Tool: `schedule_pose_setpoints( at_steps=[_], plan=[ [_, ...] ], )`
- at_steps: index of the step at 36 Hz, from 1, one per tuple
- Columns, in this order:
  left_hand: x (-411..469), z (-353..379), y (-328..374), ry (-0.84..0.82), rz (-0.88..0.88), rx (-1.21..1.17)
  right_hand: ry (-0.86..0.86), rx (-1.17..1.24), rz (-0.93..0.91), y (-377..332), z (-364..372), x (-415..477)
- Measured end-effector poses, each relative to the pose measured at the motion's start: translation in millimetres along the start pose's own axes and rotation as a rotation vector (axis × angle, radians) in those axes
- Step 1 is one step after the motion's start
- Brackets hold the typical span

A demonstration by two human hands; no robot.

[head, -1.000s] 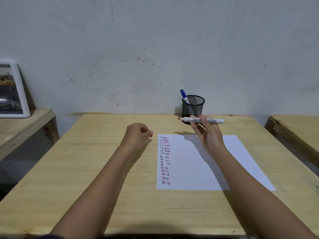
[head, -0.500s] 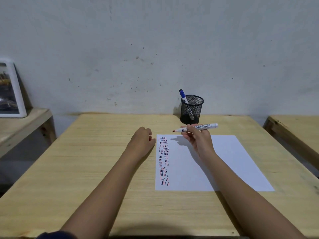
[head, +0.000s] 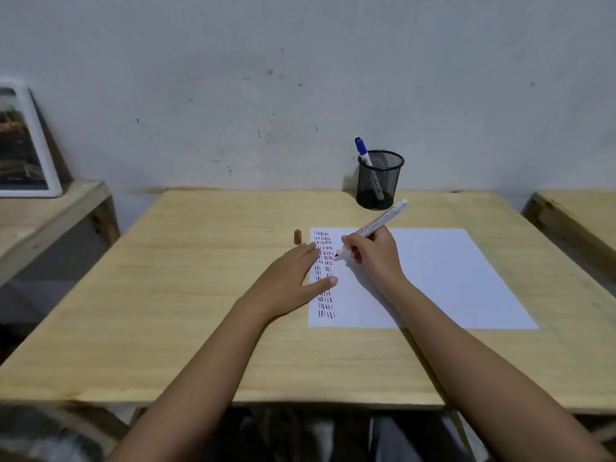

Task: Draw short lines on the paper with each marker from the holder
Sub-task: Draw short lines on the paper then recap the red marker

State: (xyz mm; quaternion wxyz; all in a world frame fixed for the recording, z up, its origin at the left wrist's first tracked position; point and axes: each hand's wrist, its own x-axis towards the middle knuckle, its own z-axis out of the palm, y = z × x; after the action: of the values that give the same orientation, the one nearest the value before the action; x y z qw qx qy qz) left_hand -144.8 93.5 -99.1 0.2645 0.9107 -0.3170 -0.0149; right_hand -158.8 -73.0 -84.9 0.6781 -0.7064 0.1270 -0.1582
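Red marker [head: 373,228] in right hand [head: 375,253] — tip at paper [head: 450,278]

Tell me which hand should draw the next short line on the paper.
Right. The right hand already grips the uncapped red marker, tip down beside the lines on the paper. The left hand lies flat on its edge, steadying it.

dim, even indoor light, soft shadows under the arms, slight overall blur, wide-angle bending at the edges.
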Motion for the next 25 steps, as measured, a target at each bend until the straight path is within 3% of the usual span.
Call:
schedule_pose_setpoints(
  at_steps=[25],
  plan=[
    [1.6,5.3,-4.6,-0.013,-0.057,0.048,-0.071,-0.175,-0.072,10.5,4.1,7.3]
  ],
)
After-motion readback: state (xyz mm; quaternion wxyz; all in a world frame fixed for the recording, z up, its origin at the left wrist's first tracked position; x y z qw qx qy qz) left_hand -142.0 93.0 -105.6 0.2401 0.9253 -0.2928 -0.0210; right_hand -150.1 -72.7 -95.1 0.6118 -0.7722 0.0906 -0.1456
